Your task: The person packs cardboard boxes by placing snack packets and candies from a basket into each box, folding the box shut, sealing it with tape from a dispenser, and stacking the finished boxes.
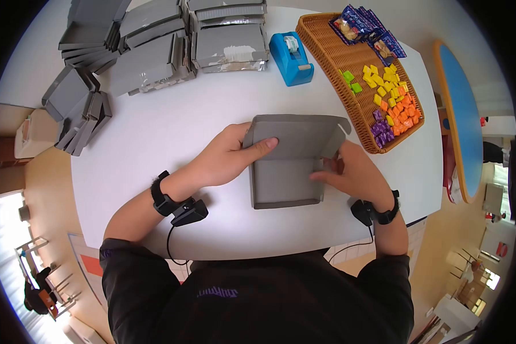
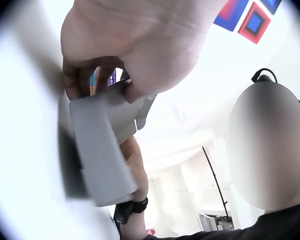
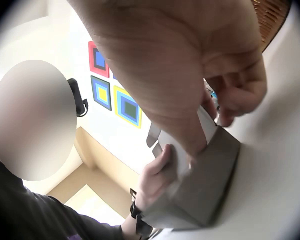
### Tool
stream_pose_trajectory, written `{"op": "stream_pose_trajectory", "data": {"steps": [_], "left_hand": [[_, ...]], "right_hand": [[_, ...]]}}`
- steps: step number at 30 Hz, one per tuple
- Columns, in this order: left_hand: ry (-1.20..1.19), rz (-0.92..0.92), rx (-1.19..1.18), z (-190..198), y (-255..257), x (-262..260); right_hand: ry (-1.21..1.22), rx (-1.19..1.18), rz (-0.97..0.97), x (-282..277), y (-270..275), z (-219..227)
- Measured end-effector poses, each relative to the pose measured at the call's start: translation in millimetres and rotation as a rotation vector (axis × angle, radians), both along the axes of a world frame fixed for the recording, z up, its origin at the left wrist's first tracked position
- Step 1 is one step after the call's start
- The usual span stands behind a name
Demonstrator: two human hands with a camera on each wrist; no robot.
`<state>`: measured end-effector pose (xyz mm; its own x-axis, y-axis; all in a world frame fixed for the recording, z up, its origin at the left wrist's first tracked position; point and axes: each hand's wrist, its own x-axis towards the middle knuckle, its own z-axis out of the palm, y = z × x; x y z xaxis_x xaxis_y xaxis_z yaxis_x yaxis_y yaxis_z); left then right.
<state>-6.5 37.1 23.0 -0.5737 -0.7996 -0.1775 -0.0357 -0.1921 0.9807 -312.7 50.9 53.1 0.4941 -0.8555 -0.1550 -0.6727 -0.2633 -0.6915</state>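
A grey cardboard box (image 1: pixel 284 183) stands in front of me on the table with its lid (image 1: pixel 304 135) raised at the back. My left hand (image 1: pixel 226 155) grips the left side of the lid, thumb on the inner face and fingers behind it. At the right side wall is my right hand (image 1: pixel 352 172), its thumb inside the box and its other fingers curled outside. The right wrist view shows the right hand (image 3: pixel 190 75) pinching that wall (image 3: pixel 210 127). From the left wrist view, the left hand (image 2: pixel 135 45) holds the lid above the box's side (image 2: pixel 102 150).
Stacked grey boxes (image 1: pixel 229 46) line the table's back left, with more open ones (image 1: pixel 74 94) at the left edge. A blue tape dispenser (image 1: pixel 292 60) stands beside a wicker basket (image 1: pixel 321 49) of snack packets (image 1: pixel 358 26) and small yellow, orange, purple and green pieces (image 1: pixel 404 112).
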Motion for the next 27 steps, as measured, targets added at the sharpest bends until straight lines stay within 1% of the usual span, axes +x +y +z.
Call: {"op": "stream_pose_trajectory", "data": {"steps": [1, 3, 4, 6, 9, 10, 13, 15, 16, 18, 19, 21, 22, 25, 26, 27], "left_hand": [[-0.001, -0.003, -0.01, -1.3, -3.0, 1.9], [-0.013, 0.095, 0.178, -4.6, -7.9, 3.7], [-0.014, 0.091, 0.181, -5.1, -8.5, 3.2], [0.044, 0.188, 0.166, -7.4, -8.3, 1.9], [0.018, 0.196, 0.21, -8.8, -11.1, 3.8], [0.018, 0.197, 0.207, -9.6, -11.7, 5.4], [0.05, 0.113, 0.166, -13.8, -16.0, 9.8], [0.054, 0.106, 0.202, -18.2, -17.5, 13.3], [0.07, 0.093, 0.195, -21.2, -19.8, 14.1], [0.14, 0.083, 0.271, -29.2, -23.2, 17.4], [0.149, 0.074, 0.271, -34.8, -25.0, 20.6], [0.077, 0.033, 0.288, -43.1, -29.9, 26.0], [0.081, 0.033, 0.279, -44.3, -31.1, 25.4], [0.095, 0.016, 0.244, -41.0, -28.3, 23.7], [0.114, 0.025, 0.246, -37.2, -26.3, 21.3], [0.129, 0.031, 0.249, -34.2, -26.0, 21.0]], "right_hand": [[-0.001, -0.01, -0.003, 1.2, -2.4, 1.7], [-0.064, 0.149, -0.014, 3.5, -7.6, 2.4], [-0.065, 0.151, -0.018, 3.3, -8.3, 1.4], [-0.062, 0.181, -0.001, 3.0, -8.8, -2.2], [-0.069, 0.207, -0.004, 2.7, -10.8, -2.9], [-0.069, 0.204, -0.003, 3.3, -11.3, -3.3], [-0.078, 0.218, -0.018, 0.3, -12.0, -3.0], [-0.09, 0.212, 0.023, -0.3, -13.5, -2.7], [-0.075, 0.203, 0.011, -0.6, -13.5, -2.1], [-0.085, 0.187, 0.021, -1.5, -12.8, -0.9], [-0.075, 0.186, 0.013, -4.0, -12.1, 1.9], [-0.09, 0.196, 0.048, -5.9, -14.6, 9.0], [-0.086, 0.187, 0.049, -8.2, -14.8, 14.5], [-0.257, 0.27, -0.143, -29.0, -17.4, 39.3], [-0.261, 0.264, -0.138, -38.9, -22.3, 41.1], [-0.296, 0.169, -0.21, -48.8, -31.0, 41.2]]}}
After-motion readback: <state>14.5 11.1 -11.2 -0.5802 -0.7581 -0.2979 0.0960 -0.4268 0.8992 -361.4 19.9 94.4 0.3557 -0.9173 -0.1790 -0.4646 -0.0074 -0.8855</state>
